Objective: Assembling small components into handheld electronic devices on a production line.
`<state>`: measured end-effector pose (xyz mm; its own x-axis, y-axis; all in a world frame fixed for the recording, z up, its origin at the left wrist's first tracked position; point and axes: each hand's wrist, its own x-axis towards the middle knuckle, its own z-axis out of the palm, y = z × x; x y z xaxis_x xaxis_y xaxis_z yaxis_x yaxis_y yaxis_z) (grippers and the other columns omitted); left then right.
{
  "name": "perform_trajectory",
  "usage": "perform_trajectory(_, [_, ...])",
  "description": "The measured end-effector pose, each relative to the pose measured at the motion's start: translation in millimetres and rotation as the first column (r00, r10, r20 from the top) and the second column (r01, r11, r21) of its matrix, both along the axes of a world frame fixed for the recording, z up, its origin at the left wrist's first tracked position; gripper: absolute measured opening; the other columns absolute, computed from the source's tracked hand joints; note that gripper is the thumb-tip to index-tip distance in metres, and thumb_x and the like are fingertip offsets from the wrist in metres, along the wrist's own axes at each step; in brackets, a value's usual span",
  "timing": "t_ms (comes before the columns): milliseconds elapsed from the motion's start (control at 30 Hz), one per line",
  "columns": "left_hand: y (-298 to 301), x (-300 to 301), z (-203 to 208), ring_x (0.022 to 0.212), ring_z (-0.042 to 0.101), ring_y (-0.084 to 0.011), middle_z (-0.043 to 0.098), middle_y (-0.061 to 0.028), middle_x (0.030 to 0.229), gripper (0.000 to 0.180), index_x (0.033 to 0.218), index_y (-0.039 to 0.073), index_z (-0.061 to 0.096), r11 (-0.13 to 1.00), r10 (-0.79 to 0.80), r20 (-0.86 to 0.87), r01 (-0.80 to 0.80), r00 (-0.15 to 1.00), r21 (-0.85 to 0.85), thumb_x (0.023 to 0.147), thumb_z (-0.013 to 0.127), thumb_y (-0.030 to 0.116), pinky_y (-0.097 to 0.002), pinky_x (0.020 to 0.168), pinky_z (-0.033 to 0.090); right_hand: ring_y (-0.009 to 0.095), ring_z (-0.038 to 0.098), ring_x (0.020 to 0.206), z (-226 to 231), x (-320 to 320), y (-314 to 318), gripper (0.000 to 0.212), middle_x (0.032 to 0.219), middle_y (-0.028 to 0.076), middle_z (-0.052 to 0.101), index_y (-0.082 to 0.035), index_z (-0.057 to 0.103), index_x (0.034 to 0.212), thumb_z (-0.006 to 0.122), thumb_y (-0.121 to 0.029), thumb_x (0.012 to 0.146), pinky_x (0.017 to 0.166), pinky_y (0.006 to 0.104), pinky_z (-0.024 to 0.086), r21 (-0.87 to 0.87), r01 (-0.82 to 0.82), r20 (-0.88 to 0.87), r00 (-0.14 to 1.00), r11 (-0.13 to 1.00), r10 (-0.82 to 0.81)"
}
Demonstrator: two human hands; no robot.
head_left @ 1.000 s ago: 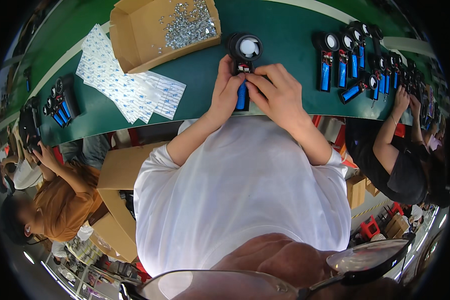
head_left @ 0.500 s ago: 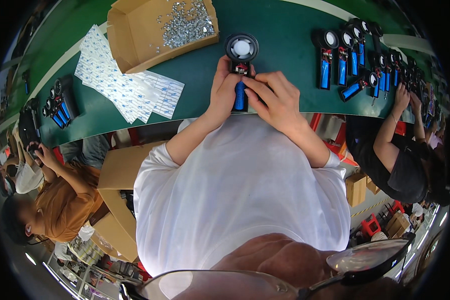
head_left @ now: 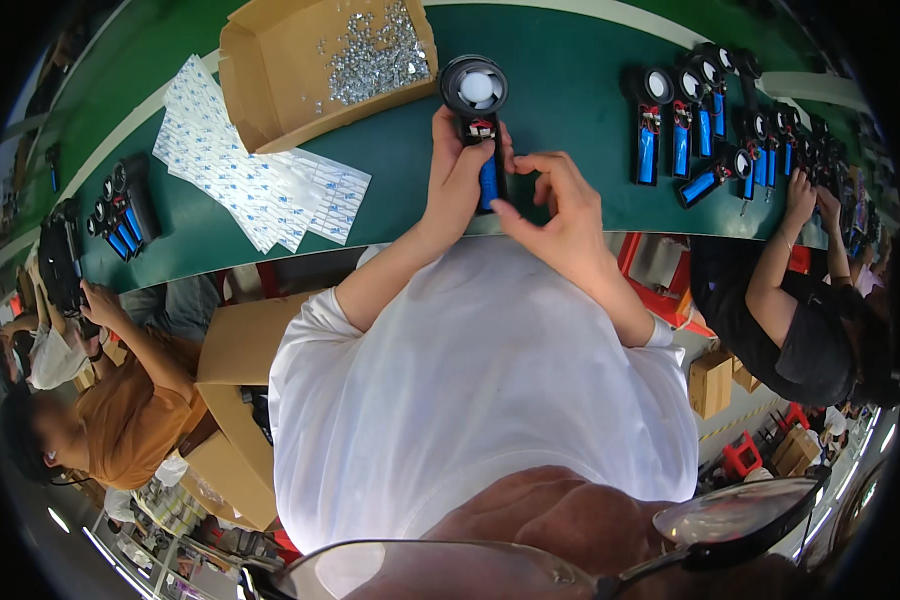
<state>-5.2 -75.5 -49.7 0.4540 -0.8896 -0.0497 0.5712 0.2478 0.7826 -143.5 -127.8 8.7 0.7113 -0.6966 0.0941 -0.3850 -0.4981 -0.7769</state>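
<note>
A black handheld fan [head_left: 473,88] stands out over the near edge of the green table, its round head away from me. Its handle is uncovered and shows a blue battery [head_left: 488,180] with red wires above it. My left hand [head_left: 457,178] wraps the handle from the left, thumb across the top by the wires. Just right of the handle is my right hand [head_left: 562,205], its thumb and fingers apart and nothing between them. Whether a right fingertip still touches the handle's side, I cannot make out.
A cardboard tray [head_left: 270,95] of small metal parts lies at the far left, with white printed sheets [head_left: 220,170] beside it. More uncovered fans [head_left: 648,130] line the right; several others [head_left: 120,210] sit left. Co-workers sit on both sides, one with hands [head_left: 802,200] at the table's right.
My right hand has let go of the fan's handle and opened, drawing slightly right. The fan has tilted a little, its head shifting left and up. The left co-worker's hand moved.
</note>
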Motion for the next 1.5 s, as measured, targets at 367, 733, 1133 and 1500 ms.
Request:
perform_trajectory(367, [-35.0, -4.5, 20.3, 0.106, 0.053, -0.0204, 0.053, -0.0106, 0.112, 0.039, 0.123, 0.008, 0.036, 1.000, 0.013, -0.051, -0.013, 0.999, -0.013, 0.086, 0.046, 0.001, -0.0339, 0.096, 0.043, 0.029, 0.062, 0.074, 12.3, 21.0, -29.6, 0.063, 0.103, 0.014, 0.061, -0.001, 0.054, 0.127, 0.078, -0.017, 0.071, 0.065, 0.0391, 0.052, -0.175, 0.061, -0.099, 0.992, 0.983, -0.080])
perform_trajectory(733, [-18.8, 8.3, 2.4, 0.138, 0.035, -0.0250, 0.038, -0.0160, 0.147, 0.083, 0.155, 0.007, 0.002, 0.995, -0.079, 0.078, 0.075, 0.994, 0.059, 0.091, 0.055, 0.009, -0.0371, 0.113, 0.027, 0.030, 0.066, 0.069, 17.6, 60.1, -118.1, 0.038, 0.085, 0.017, 0.067, 0.001, 0.069, 0.095, 0.077, -0.026, 0.069, 0.064, 0.0381, 0.052, -0.314, 0.079, -0.038, 0.995, 0.946, -0.095])
perform_trajectory(1133, [14.8, 1.9, 12.3, 0.134, 0.038, -0.0193, 0.044, -0.0101, 0.142, 0.071, 0.153, 0.012, 0.017, 0.960, -0.280, 0.350, 0.265, 0.894, 0.090, 0.092, 0.052, -0.001, -0.0363, 0.113, 0.024, 0.031, 0.069, 0.095, -6.5, 217.0, -273.5, 0.047, 0.101, 0.015, 0.071, -0.006, 0.072, 0.096, 0.078, -0.041, 0.066, 0.083, 0.0396, 0.057, -0.277, 0.332, -0.357, 0.835, 0.901, -0.418])
perform_trajectory(1500, [16.0, 3.3, 9.5, 0.133, 0.040, -0.0184, 0.048, -0.0093, 0.139, 0.066, 0.151, 0.010, 0.023, 0.958, -0.287, 0.391, 0.253, 0.875, 0.137, 0.092, 0.052, -0.001, -0.0356, 0.112, 0.025, 0.032, 0.068, 0.097, -17.4, 238.5, -254.8, 0.054, 0.105, 0.017, 0.069, -0.003, 0.071, 0.098, 0.077, -0.051, 0.074, 0.084, 0.0418, 0.056, -0.310, 0.233, -0.363, 0.867, 0.922, -0.342])
